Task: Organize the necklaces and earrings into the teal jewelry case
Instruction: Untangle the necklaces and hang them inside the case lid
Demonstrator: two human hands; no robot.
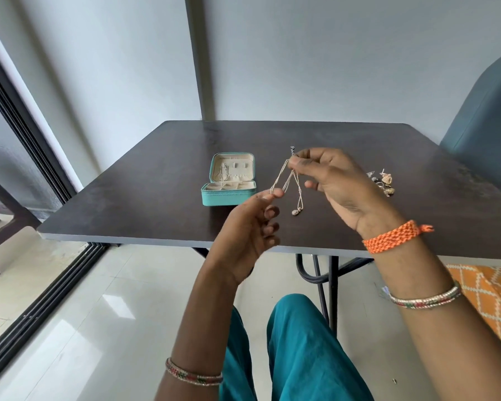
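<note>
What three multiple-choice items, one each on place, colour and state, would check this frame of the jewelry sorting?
1. Where do the loose earrings lie?
A. on the table, right of the hands
B. inside the case
C. on the floor

2. What colour is the jewelry case outside?
A. red
B. teal
C. black

3. How is the necklace held?
A. flat on the table
B. hooked in the case lid
C. pinched by both hands

Key: 1 A, they sit beyond the right hand. 2 B, its walls are teal. 3 C, the left hand and right hand both pinch the chain, pendant dangling.
</note>
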